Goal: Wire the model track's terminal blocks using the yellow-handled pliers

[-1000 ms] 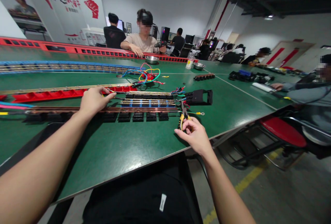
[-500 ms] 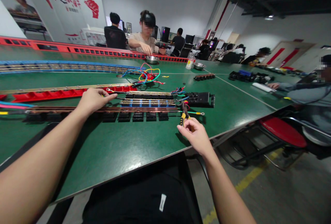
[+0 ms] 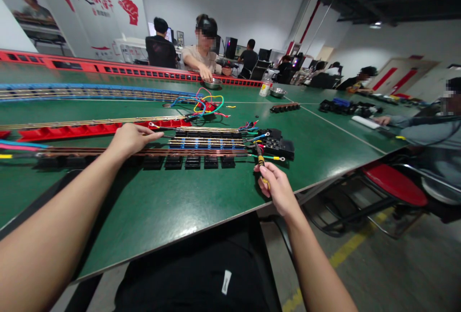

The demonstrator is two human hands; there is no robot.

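1. On the green worktop [image 3: 162, 211], the right hand [image 3: 273, 181] held the pliers [image 3: 261, 160] — its grip was closed round the black-and-yellow handles.
2. The pliers were just off the right end of the brown bars [image 3: 194, 152], their nose pointing away from the person, among short wires. Whether the nose pinched one was too small to tell.
3. A blue wire [image 3: 260, 137] with a ring end showed just beyond the nose; a green wire [image 3: 268, 157] with a yellow sleeve and a ring end ran out to the right.
4. Behind those wires sat a black block [image 3: 285, 147].
5. The left hand [image 3: 129, 140] reached over the brown bars, its fingertips near the left end of the gold bars [image 3: 205, 142]. Whether its grip was pinching anything could not be told.
6. Another ring end [image 3: 153, 125] showed just past the left fingers, against the red strip [image 3: 90, 130].
7. Farther back were the blue track [image 3: 108, 92] and a tangle of coloured leads [image 3: 222, 103].
8. Across the worktop, a co-worker's hand [image 3: 206, 73] was at a metal bowl [image 3: 214, 84], with a bottle [image 3: 265, 85] standing nearby.
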